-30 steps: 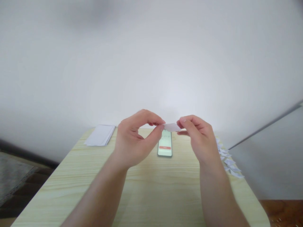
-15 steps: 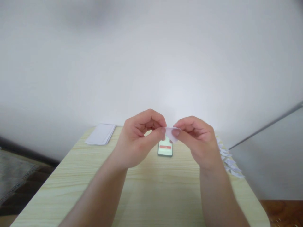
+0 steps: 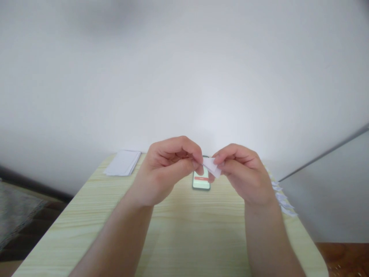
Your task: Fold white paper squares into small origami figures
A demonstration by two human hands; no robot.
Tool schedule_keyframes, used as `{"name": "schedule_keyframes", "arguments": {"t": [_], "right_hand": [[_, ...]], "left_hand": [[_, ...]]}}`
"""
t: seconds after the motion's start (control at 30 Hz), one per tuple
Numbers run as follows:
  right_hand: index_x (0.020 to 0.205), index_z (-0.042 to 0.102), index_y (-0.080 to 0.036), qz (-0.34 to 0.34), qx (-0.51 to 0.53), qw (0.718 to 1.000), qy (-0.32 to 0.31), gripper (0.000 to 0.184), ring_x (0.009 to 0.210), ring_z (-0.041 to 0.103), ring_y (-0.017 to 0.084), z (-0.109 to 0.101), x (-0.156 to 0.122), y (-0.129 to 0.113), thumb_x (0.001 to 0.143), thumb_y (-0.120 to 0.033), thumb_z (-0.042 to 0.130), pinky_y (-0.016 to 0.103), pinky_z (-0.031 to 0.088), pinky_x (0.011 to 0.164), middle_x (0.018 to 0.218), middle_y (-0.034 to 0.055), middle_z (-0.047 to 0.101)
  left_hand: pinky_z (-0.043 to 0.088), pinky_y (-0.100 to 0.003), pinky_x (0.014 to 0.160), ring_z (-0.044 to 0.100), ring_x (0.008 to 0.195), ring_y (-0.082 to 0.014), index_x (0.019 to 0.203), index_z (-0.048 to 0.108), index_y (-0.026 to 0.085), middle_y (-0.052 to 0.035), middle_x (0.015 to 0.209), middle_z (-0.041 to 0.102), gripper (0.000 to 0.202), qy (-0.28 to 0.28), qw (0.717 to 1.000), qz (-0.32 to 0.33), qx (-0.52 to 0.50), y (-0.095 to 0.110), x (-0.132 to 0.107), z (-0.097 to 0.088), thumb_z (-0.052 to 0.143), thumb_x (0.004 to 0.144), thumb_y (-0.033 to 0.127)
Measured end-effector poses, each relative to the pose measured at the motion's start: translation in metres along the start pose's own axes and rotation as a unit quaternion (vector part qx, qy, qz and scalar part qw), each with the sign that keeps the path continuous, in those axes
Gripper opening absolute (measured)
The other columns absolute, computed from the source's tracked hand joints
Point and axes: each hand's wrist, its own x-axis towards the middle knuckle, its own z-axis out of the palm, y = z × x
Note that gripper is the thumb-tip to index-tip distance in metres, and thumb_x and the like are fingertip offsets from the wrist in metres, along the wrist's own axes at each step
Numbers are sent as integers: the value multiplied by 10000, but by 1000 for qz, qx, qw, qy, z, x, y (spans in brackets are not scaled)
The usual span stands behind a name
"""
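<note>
A small folded piece of white paper [image 3: 212, 166] is held in the air between both hands, above the table. My left hand [image 3: 170, 169] pinches its left end between thumb and fingers, which hide that end. On the right side, my right hand [image 3: 243, 171] grips the paper with thumb and index finger, and a fold line shows between the two hands. Behind and below the paper lies a smartphone [image 3: 201, 185] with a lit screen showing a red bar; the fingers cover part of it.
A stack of white paper sheets [image 3: 122, 162] lies at the table's back left. Several folded white paper pieces [image 3: 284, 202] line the right edge, partly behind my right arm. The pale wooden table [image 3: 184, 238] meets a white wall [image 3: 184, 77] at the back.
The paper has turned, so a folded flap now shows on it. My right index finger has come round to the front of the paper, and both hands have shifted slightly.
</note>
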Motion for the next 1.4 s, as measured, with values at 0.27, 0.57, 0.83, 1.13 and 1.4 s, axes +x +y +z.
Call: {"name": "schedule_keyframes", "arguments": {"t": [0.27, 0.57, 0.83, 1.13, 1.4], "right_hand": [[882, 757, -213, -1, -43, 999, 34, 69, 674, 712, 167, 6, -2, -4, 840, -206, 811, 303, 575, 623, 778, 16, 762], [920, 720, -231, -68, -115, 987, 91, 128, 674, 629, 119, 14, -2, -6, 842, -200, 817, 248, 488, 588, 773, -10, 712], [996, 735, -239, -65, -126, 985, 99, 170, 696, 651, 126, 14, -3, -5, 847, -220, 815, 255, 510, 624, 790, -11, 728], [898, 772, -233, -24, -126, 988, 89, 87, 705, 655, 152, 14, -2, -8, 858, -301, 808, 293, 524, 635, 798, 13, 757], [854, 763, -227, -28, -130, 987, 87, 57, 661, 623, 135, 13, -2, -9, 853, -270, 800, 279, 498, 607, 752, -2, 728]], "left_hand": [[554, -264, 670, 692, 728, -131, 861, 739, 178, -17, 803, 701, 181, 7, 1000, -15, 11, 1, 0, 1, 639, 880, 29], [492, -245, 635, 644, 725, -132, 965, 711, 189, -19, 788, 695, 113, 38, 995, -15, 94, -1, -1, -1, 761, 865, 206], [476, -248, 619, 594, 697, -129, 870, 714, 182, -15, 755, 695, 114, 44, 983, -1, 178, 1, -1, 3, 736, 903, 289], [482, -251, 616, 605, 699, -140, 834, 724, 185, -25, 750, 710, 171, 37, 982, -6, 187, 3, -1, 5, 703, 927, 326], [480, -252, 632, 606, 704, -138, 826, 732, 194, -17, 743, 703, 161, 28, 981, -6, 191, 5, -1, 7, 683, 935, 302]]}}
